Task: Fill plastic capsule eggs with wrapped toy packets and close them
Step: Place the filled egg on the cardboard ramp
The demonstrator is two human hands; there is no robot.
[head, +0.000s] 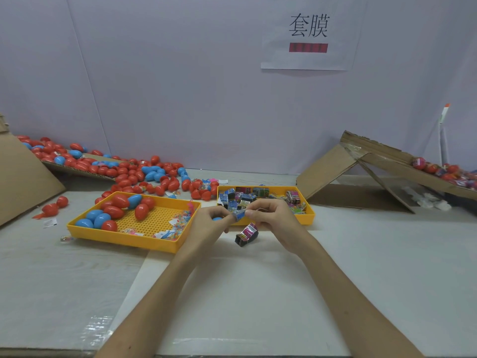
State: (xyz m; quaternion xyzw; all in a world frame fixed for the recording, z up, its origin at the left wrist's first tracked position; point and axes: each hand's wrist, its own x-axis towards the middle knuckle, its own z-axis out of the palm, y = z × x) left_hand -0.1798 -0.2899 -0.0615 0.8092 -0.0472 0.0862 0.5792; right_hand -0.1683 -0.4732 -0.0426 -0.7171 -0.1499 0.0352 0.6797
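Observation:
My left hand [210, 221] curls round a blue capsule egg [216, 218], mostly hidden in the palm, and its fingertips also pinch a blue wrapped toy packet [238, 214]. My right hand [268, 218] pinches the other end of that same packet. A second packet [247, 235], pink and black, hangs under my right hand just above the table. Both hands meet in front of the gap between two yellow trays.
The left yellow tray [124, 239] holds red and blue eggs [113, 210] and small loose toys. The right yellow tray [311, 218] holds several wrapped packets. A heap of eggs [134, 174] lies behind. Cardboard flaps [361, 174] stand at the right, cardboard [23, 182] at the left.

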